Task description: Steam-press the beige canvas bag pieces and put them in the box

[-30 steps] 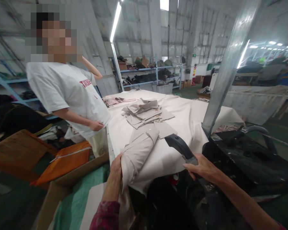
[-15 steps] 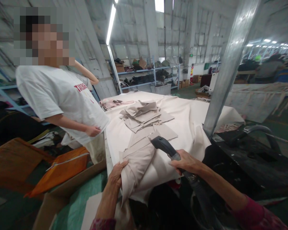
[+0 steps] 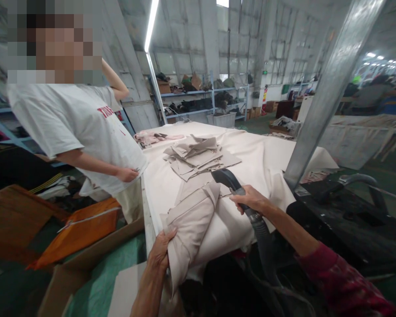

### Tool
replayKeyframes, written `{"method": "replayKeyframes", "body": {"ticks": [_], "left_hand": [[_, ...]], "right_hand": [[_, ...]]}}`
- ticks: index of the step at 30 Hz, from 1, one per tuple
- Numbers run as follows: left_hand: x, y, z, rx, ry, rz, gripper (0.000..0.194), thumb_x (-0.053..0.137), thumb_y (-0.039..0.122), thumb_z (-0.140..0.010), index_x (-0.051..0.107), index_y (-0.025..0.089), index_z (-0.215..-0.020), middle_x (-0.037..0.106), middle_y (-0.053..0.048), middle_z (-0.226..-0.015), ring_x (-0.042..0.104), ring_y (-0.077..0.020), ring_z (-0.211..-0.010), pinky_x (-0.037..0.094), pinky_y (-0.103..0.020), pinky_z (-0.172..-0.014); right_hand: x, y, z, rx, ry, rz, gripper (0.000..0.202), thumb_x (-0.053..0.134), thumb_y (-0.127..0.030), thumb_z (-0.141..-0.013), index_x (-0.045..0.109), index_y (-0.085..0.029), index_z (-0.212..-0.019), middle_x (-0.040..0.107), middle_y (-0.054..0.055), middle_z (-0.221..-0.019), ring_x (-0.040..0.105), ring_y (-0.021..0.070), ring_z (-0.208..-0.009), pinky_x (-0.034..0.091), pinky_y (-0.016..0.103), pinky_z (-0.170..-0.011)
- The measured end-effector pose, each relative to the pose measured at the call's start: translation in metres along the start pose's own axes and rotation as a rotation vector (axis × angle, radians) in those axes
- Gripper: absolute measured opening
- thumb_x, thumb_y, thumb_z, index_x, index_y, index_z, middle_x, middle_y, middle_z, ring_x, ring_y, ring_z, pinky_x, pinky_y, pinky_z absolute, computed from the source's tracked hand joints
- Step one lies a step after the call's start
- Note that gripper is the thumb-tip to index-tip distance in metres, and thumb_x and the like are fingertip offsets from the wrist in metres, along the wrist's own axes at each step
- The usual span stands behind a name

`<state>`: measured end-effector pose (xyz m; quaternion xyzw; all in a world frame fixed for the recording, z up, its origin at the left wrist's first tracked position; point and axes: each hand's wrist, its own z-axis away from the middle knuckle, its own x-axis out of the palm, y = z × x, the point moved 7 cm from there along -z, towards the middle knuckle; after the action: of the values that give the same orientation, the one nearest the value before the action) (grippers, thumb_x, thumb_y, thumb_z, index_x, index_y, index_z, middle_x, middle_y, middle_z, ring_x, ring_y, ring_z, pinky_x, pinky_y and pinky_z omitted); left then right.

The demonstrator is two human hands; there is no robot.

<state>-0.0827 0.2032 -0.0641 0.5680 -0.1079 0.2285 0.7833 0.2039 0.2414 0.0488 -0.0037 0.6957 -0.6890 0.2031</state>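
Note:
My left hand (image 3: 163, 248) grips the near left edge of a beige fabric piece (image 3: 193, 220), thumb on top. That piece lies creased over the front of the cloth-covered table (image 3: 161, 185). In my right hand (image 3: 251, 200) is a black vacuum nozzle (image 3: 227, 179) with a ribbed hose (image 3: 265, 246) running down from it. The nozzle's tip sits just right of the fabric's far corner, apart from it as far as I can tell. Farther back lies a loose pile of cut beige pieces (image 3: 198, 154) with thread ends along their edges.
A person in a white T-shirt (image 3: 75, 123) stands at the table's left side. A metal post (image 3: 330, 97) rises on the right, beside a black machine case (image 3: 359, 224). Lower left are an orange bag (image 3: 82, 224) and a cardboard box (image 3: 64, 277). Loaded shelves (image 3: 198, 92) line the back.
The vacuum nozzle in my right hand has moved off the fabric's far edge, up and to the right. The fabric's far corner now shows uncovered. My left hand keeps its hold, slightly lower.

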Motion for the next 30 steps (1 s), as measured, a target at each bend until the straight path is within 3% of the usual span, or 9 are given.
{"method": "replayKeyframes", "body": {"ticks": [6, 10, 14, 17, 19, 20, 22, 26, 30], "left_hand": [[-0.001, -0.007, -0.006, -0.002, -0.040, 0.002, 0.061, 0.071, 0.011, -0.064, 0.052, 0.009, -0.121, 0.072, -0.010, -0.085, 0.068, -0.0267, -0.080, 0.056, -0.037, -0.077], [0.002, -0.009, -0.005, 0.026, -0.044, -0.033, 0.058, 0.072, 0.010, -0.062, 0.055, 0.012, -0.118, 0.072, -0.009, -0.087, 0.068, -0.0252, -0.085, 0.055, -0.035, -0.078], [-0.003, -0.003, -0.002, -0.009, -0.036, -0.109, 0.047, 0.072, 0.011, -0.060, 0.060, 0.010, -0.105, 0.071, -0.010, -0.080, 0.067, -0.0271, -0.083, 0.055, -0.035, -0.072], [-0.021, 0.027, -0.001, 0.087, 0.168, -0.368, 0.040, 0.073, 0.012, -0.058, 0.061, 0.012, -0.096, 0.070, -0.013, -0.089, 0.063, -0.0323, -0.097, 0.052, -0.038, -0.077], [-0.023, 0.063, 0.001, 0.336, 0.336, -0.553, 0.045, 0.074, 0.011, -0.055, 0.060, 0.016, -0.097, 0.064, -0.014, -0.109, 0.050, -0.0341, -0.117, 0.046, -0.038, -0.090], [-0.015, 0.080, 0.000, 0.475, 0.358, -0.604, 0.047, 0.075, 0.011, -0.054, 0.059, 0.017, -0.098, 0.059, -0.013, -0.119, 0.041, -0.0333, -0.125, 0.041, -0.037, -0.096], [0.015, 0.097, -0.009, 0.634, 0.246, -0.662, 0.045, 0.074, 0.011, -0.053, 0.060, 0.019, -0.095, 0.053, -0.012, -0.126, 0.032, -0.0310, -0.131, 0.032, -0.034, -0.104], [0.087, 0.083, -0.049, 0.474, -0.059, -0.833, 0.032, 0.073, 0.007, -0.049, 0.062, 0.020, -0.076, 0.065, -0.008, -0.092, 0.049, -0.0294, -0.111, 0.039, -0.030, -0.091], [0.127, 0.076, -0.060, 0.400, -0.176, -0.848, 0.020, 0.068, 0.004, -0.045, 0.055, 0.018, -0.049, 0.053, 0.002, -0.049, 0.057, -0.0195, -0.068, 0.039, -0.022, -0.058]], "right_hand": [[0.012, 0.011, 0.020, 0.025, -0.173, -0.027, 0.024, 0.060, -0.032, -0.074, 0.054, -0.013, -0.061, 0.058, 0.000, -0.048, 0.052, 0.0104, -0.040, 0.040, 0.019, -0.040], [0.026, 0.011, 0.003, 0.018, -0.208, -0.056, 0.025, 0.060, -0.033, -0.073, 0.054, -0.013, -0.059, 0.057, -0.001, -0.047, 0.052, 0.0099, -0.040, 0.040, 0.019, -0.040], [0.027, 0.008, -0.019, 0.013, -0.206, -0.121, 0.026, 0.062, -0.034, -0.071, 0.054, -0.012, -0.059, 0.056, -0.001, -0.047, 0.052, 0.0100, -0.040, 0.042, 0.020, -0.041], [0.019, 0.005, -0.019, 0.003, -0.166, -0.120, 0.025, 0.063, -0.034, -0.071, 0.053, -0.013, -0.060, 0.056, -0.001, -0.048, 0.052, 0.0100, -0.040, 0.041, 0.019, -0.039], [0.013, 0.004, -0.012, 0.003, -0.145, -0.080, 0.025, 0.062, -0.034, -0.072, 0.053, -0.013, -0.061, 0.057, -0.001, -0.048, 0.052, 0.0099, -0.040, 0.040, 0.018, -0.039], [0.011, 0.004, -0.007, 0.005, -0.141, -0.060, 0.025, 0.061, -0.034, -0.072, 0.053, -0.013, -0.061, 0.057, -0.001, -0.048, 0.052, 0.0098, -0.040, 0.039, 0.018, -0.039], [0.009, 0.007, 0.005, 0.009, -0.138, -0.024, 0.026, 0.060, -0.034, -0.073, 0.053, -0.013, -0.060, 0.057, 0.000, -0.048, 0.052, 0.0098, -0.039, 0.039, 0.018, -0.039], [0.005, 0.018, 0.029, 0.012, -0.121, 0.025, 0.026, 0.058, -0.034, -0.075, 0.053, -0.013, -0.060, 0.058, 0.001, -0.047, 0.051, 0.0107, -0.040, 0.039, 0.019, -0.040], [0.000, 0.026, 0.056, 0.048, -0.103, 0.016, 0.023, 0.057, -0.034, -0.077, 0.052, -0.015, -0.065, 0.057, -0.001, -0.047, 0.051, 0.0114, -0.040, 0.039, 0.020, -0.040]]}}
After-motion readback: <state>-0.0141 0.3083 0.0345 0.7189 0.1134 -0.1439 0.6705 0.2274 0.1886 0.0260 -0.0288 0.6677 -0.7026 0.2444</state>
